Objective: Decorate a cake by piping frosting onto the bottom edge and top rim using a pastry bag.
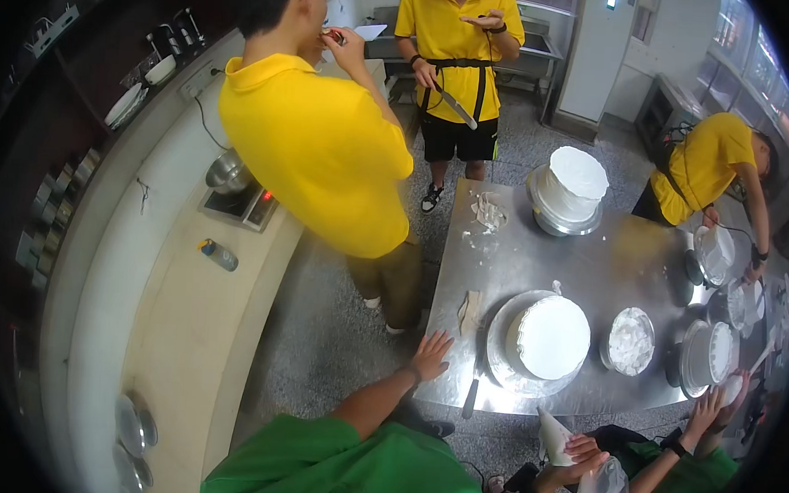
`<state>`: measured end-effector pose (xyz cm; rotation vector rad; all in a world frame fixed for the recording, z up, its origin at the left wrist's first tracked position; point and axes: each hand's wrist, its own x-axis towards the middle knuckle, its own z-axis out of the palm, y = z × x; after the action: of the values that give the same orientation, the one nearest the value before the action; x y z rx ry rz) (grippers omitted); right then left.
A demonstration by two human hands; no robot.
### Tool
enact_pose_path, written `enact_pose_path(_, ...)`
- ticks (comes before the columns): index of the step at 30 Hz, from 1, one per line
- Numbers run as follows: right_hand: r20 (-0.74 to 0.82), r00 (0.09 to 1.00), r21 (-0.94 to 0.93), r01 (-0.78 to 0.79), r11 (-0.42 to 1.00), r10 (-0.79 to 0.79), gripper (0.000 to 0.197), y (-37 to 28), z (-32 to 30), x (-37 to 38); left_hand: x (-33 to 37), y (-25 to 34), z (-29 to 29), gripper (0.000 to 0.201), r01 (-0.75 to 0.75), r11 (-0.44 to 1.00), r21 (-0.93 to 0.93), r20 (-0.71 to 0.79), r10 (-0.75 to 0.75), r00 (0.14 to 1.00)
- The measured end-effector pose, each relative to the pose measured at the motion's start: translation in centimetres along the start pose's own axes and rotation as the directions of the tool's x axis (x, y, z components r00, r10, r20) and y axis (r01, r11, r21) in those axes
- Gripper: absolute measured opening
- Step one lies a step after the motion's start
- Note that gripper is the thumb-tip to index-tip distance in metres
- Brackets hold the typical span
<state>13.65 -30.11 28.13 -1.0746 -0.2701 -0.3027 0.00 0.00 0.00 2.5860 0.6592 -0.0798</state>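
Note:
My left hand (432, 356) rests on the near left corner of the steel table, palm down with fingers spread. Wrapped in the fingers of my right hand (582, 457) is a piping bag (554, 433) with white filling; its loose clear end hangs below. In front of me, a smooth white frosted cake (553, 338) sits on a round turntable (499, 346). Between my left hand and the turntable lies a spatula (470, 398), its dark handle over the table edge. A bowl of white cream (630, 341) stands right of the cake.
A taller white cake (578, 180) on a stand occupies the far side. Cream scraps (487, 213) and a cloth-like strip (469, 313) lie on the steel table (590, 266). People in yellow surround it; at right, a green-sleeved co-worker's hands (707, 413) hold another bag. A counter (185, 325) runs left.

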Motion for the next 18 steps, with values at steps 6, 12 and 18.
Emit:
enact_pose_path(6,-0.066,0.998,-0.117,0.015,0.993,-0.023,0.053,-1.3,1.3,-0.1,-0.3,0.5,-0.2,0.073,-0.001,1.0,-0.014,0.017,0.001,1.0)
enact_pose_path(12,-0.058,0.998,-0.024,0.027,0.999,-0.029,0.052,-0.4,1.0,-0.1,0.2,0.1,-0.5,0.073,-0.002,1.0,-0.016,0.033,0.003,0.999)
enact_pose_path(18,-0.031,0.999,0.044,0.037,0.998,-0.035,0.049,0.5,0.3,-0.4,0.4,-0.4,-0.4,0.074,-0.014,0.999,-0.029,-0.012,0.014,1.0)
